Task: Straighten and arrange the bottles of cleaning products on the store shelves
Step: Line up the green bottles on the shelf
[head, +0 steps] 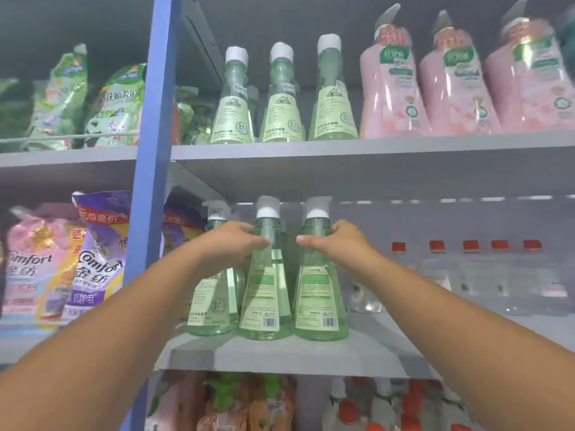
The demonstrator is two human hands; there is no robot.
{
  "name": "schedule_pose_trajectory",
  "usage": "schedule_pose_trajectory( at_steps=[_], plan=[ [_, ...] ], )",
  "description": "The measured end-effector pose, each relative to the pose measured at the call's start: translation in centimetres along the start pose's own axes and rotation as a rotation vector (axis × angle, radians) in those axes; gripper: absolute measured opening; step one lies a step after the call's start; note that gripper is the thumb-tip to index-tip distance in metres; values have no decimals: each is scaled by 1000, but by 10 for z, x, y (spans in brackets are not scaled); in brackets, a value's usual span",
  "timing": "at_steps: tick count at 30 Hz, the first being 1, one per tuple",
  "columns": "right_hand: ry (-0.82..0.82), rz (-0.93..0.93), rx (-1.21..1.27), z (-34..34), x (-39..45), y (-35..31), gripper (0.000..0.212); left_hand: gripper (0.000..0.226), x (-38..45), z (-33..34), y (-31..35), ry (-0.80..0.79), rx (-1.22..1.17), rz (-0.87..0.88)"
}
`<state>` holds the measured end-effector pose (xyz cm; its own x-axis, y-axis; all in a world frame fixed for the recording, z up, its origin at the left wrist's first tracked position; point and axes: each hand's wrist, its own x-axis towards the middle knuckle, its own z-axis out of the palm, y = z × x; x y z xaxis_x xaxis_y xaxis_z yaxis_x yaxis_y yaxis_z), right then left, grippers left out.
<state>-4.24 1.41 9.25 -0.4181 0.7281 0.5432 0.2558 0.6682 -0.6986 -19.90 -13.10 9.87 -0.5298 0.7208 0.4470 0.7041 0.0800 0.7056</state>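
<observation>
On the middle shelf [280,353], each hand grips an upright green bottle by the neck: the left hand [231,241] holds the middle bottle [266,293], the right hand [336,241] its three-o'clock neighbour [320,293]. Both show barcodes, likely needing turning.

The pink pouch [31,262] and the purple pouch [99,259] both say "Comfort" in big white letters, with "金纺" under it. Words on the green bottles [266,293] are too small to read.

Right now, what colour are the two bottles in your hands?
Pale see-through green, white caps: left bottle, right bottle. Head view.
</observation>
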Motion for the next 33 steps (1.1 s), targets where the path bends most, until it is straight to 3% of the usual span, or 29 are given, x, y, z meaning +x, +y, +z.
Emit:
schedule_pose_trajectory(
  at_steps=[2, 6, 8, 12, 14, 16, 21, 23, 27, 29, 31, 33],
  plan=[
    [-19, -9, -31, -1, 2, 0, 82, 9, -1, -4, -1, 2, 92, 10],
    [-134, -27, 44, -11, 6, 1, 83, 29, -2, -3, 1, 64, 183, 33],
    [-165, -4, 55, -12, 8, 1, 70, 36, 0, -4, 4, 84, 225, 24],
    [-167, -19, 55, -7, 3, -1, 61, 40, 12, -14, 8, -13, 60, 4],
    [-129, -17, 59, -6, 7, 4, 78, 36, 17, -17, 6, -38, 90, 22],
    [-136, -17, 124, -8, 7, 5, 80, 36, 18, -14, 3, 21, 177, 61],
    [-198, 13, 170, -9, 6, 7, 55, 68, 23, -1, 3, 134, 243, 74],
    [-162, -16, 115, -6, 9, 8, 71, 55, 28, -6, 1, 78, 150, 84],
    [-138, -41, 115, -9, 12, 8, 81, 37, 33, -17, -6, -61, 25, 103],
    [-185, -28, 166, -12, 14, 10, 79, 49, 35, -13, -10, 19, 102, 104],
    [-225, -13, 240, -11, 13, 10, 61, 71, 36, -4, -11, 117, 172, 96],
    [-235, -18, 237, -4, 13, 12, 56, 71, 33, 1, -11, 171, 203, 90]
  ],
)
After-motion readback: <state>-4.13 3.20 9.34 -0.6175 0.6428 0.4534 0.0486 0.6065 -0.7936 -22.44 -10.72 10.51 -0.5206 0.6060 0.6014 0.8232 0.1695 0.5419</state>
